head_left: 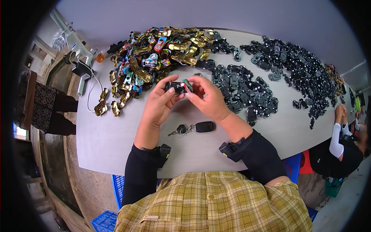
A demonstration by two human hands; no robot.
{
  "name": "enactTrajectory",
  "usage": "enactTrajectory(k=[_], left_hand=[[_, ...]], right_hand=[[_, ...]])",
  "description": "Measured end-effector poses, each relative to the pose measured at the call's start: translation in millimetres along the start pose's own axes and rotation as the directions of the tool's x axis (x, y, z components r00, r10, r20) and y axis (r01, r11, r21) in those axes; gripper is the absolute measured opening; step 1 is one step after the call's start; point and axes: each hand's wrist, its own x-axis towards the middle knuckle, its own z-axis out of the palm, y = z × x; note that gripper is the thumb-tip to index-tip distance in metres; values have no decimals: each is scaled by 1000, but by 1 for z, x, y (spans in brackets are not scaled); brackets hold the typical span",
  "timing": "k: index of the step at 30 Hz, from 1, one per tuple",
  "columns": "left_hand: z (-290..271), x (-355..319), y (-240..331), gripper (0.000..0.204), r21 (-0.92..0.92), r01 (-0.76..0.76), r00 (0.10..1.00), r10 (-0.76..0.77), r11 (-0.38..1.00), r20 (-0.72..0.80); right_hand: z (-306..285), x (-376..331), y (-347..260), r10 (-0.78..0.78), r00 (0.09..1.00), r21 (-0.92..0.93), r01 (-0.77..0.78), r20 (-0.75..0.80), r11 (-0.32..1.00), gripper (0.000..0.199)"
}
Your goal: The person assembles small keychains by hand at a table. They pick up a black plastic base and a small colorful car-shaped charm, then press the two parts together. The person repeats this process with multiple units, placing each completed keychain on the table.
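Both hands meet above the middle of the table. My left hand [162, 98] has its thumb and fingers closed round a black toy car chassis [177, 87]. Between the fingers of my right hand [206, 96] is a small red and green toy car body [187, 86], touching the chassis; whether the two are joined I cannot tell. Beyond my hands lies a heap of shiny toy car bodies [141, 71], many gold, some multicoloured. A pile of black chassis [239, 91] lies to the right of my right hand.
Car keys with a black fob [204, 127] rest on the pale table [112, 143] near my forearms. Another large heap of chassis [297, 69] spreads at the far right. A power strip with a cable [89, 73] is on the left. A person's hands [340, 112] show at the right.
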Motion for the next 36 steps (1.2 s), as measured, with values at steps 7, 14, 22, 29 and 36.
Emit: enactTrajectory(k=[7, 14, 22, 29, 36], left_hand=[[-10, 2, -2, 40, -58, -14, 1000, 14, 998, -1], [-10, 4, -4, 31, -68, -56, 998, 55, 996, -23], [-11, 0, -4, 33, 74, 29, 993, -37, 997, 113], [-2, -1, -1, 34, 532, -98, 995, 86, 841, 47], [1, -1, -2, 38, 450, -134, 991, 123, 883, 54]], right_hand=[[-1, 2, -7, -83, 997, -9, 83, -8, 997, 36], [-2, 3, -10, -102, 994, -92, 104, 28, 990, 38], [-4, 9, 4, -277, 960, -75, 274, -30, 959, 35], [2, 3, 7, 272, 947, 308, -313, 168, 898, 23], [14, 0, 13, 488, 863, 741, -413, 133, 529, 25]])
